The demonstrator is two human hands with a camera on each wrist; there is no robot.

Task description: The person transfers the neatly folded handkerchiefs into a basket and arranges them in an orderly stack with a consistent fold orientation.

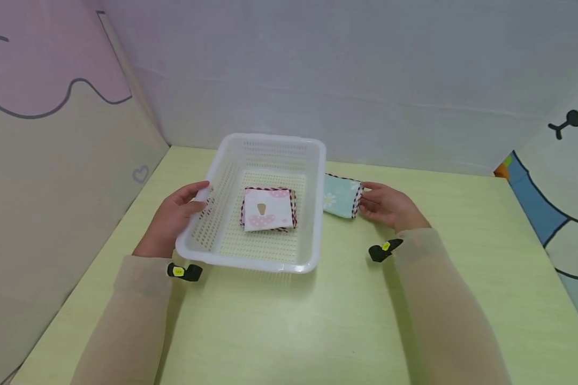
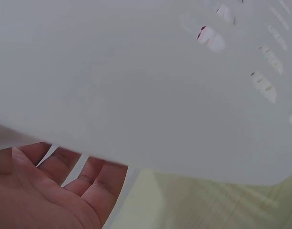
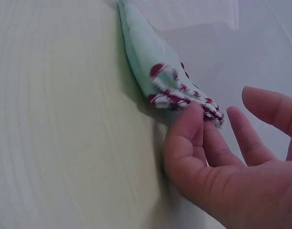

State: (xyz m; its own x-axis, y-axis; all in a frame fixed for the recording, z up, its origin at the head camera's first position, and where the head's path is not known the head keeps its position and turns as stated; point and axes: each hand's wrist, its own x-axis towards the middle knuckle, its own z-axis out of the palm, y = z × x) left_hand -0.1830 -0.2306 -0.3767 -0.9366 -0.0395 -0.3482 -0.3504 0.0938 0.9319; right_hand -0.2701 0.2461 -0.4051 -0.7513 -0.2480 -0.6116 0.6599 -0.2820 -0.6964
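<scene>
A white plastic basket (image 1: 248,262) with perforated walls sits left of the middle of the table. My left hand (image 1: 170,216) holds its left rim; in the left wrist view the fingers (image 2: 105,186) reach beneath the basket wall (image 2: 112,95). Inside lies a small stack of folded cloths (image 1: 270,209), the top one white with pink patches and a checked edge. Right of the basket is a folded mint-green cloth (image 1: 339,197) with a white flower, its left part hidden by the basket. My right hand (image 1: 387,206) pinches its red-and-white edging (image 3: 184,98) between thumb and finger.
The pale yellow-green table (image 1: 279,331) meets a plain light wall (image 1: 342,80) at the back. Panels with cartoon prints stand at the left (image 1: 53,187) and right (image 1: 568,176). Each wrist wears a black strap-mounted camera.
</scene>
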